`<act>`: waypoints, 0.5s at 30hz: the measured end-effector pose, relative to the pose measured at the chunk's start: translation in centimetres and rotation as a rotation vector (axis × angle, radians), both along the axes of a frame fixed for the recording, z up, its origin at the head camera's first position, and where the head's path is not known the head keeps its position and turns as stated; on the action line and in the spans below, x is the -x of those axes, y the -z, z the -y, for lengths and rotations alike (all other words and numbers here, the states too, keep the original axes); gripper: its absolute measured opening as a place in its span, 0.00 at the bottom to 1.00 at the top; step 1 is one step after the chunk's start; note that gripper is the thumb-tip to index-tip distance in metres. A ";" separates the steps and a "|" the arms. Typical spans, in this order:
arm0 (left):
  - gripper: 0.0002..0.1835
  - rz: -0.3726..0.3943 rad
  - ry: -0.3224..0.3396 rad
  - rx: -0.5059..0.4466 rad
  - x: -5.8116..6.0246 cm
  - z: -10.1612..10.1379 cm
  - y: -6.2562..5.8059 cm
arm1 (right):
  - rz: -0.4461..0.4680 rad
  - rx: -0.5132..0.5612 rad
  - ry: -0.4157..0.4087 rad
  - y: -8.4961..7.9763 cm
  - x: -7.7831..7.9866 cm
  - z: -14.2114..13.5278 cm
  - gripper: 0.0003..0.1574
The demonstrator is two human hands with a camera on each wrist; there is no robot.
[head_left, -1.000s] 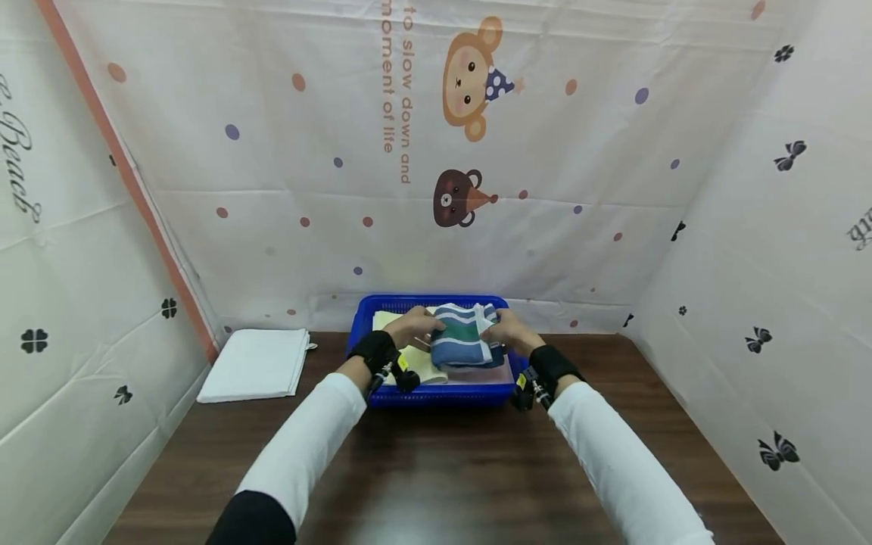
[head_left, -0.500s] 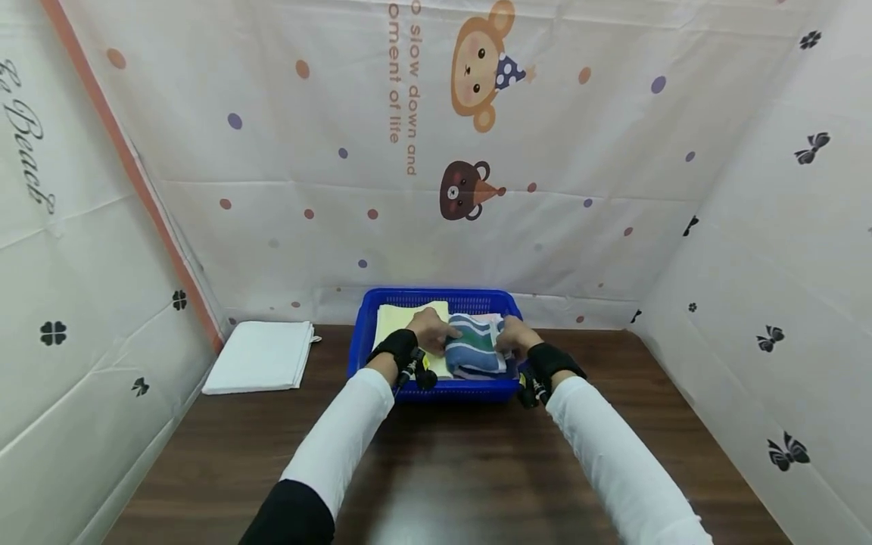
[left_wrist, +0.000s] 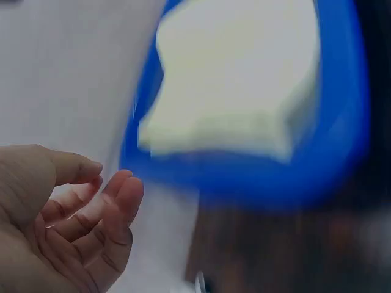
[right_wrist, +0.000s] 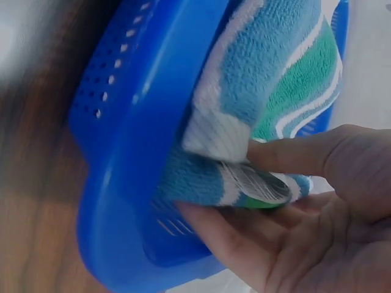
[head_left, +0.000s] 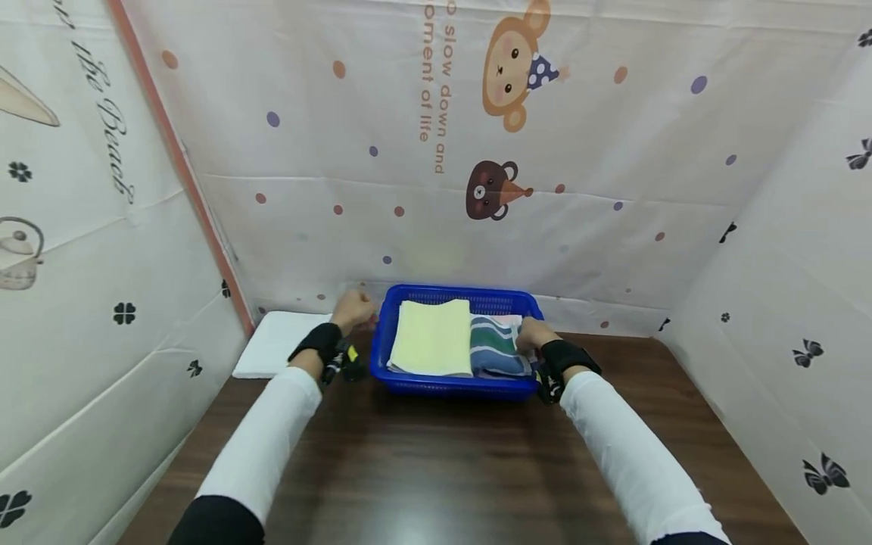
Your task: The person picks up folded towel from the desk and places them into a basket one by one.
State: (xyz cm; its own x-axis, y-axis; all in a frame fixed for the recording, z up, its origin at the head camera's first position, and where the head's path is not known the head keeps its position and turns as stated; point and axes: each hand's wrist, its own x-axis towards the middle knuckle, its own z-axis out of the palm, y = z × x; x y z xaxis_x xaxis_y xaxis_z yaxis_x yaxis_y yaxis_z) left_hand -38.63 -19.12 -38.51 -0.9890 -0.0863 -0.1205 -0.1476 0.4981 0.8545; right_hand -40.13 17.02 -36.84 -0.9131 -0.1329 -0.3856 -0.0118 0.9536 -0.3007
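Observation:
A blue plastic basket (head_left: 450, 387) stands against the back cloth. In its right part lies a folded striped towel (head_left: 496, 350), blue, green and white. My right hand (head_left: 534, 336) is at the towel's right edge. In the right wrist view, the thumb (right_wrist: 293, 155) lies on the towel's edge and the fingers reach under it, pinching the fold. A folded pale yellow cloth (head_left: 432, 338) fills the left part of the basket. Left of the basket, my left hand (head_left: 353, 309) is in the air with fingers loosely curled and nothing between them.
A folded white towel (head_left: 272, 347) lies on the brown wooden table (head_left: 436, 462), behind and left of my left hand. Printed cloth walls (head_left: 306, 250) enclose the table at the back and both sides. Some pink fabric shows behind the striped towel.
The striped towel has gone down into the basket's right part. My left hand has let go of it and moved left, out past the basket's rim. The right hand stays at the towel.

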 end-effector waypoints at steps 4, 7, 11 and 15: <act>0.12 0.037 -0.113 0.073 -1.7 4.3 1.9 | 0.066 -0.062 -0.039 0.1 0.2 -1.5 0.26; 0.14 0.059 -0.189 0.194 -3.1 6.7 3.7 | 0.159 -0.081 -0.059 0.4 0.6 -2.6 0.23; 0.21 0.110 -0.199 0.432 -5.0 8.6 5.9 | 0.219 -0.090 -0.071 1.4 1.0 -3.6 0.16; 0.25 0.211 -0.235 0.527 -6.4 9.4 7.6 | 0.142 -0.171 -0.100 2.3 0.8 -3.4 0.09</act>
State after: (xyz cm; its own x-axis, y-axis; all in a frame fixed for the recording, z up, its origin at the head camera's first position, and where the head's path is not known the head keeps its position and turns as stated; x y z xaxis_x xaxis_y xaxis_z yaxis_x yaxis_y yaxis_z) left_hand -32.19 -28.52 -46.07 -0.8954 -0.4008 -0.1937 -0.4444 0.7791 0.4421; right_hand -40.96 20.43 -39.15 -0.8337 -0.1412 -0.5339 -0.0774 0.9871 -0.1402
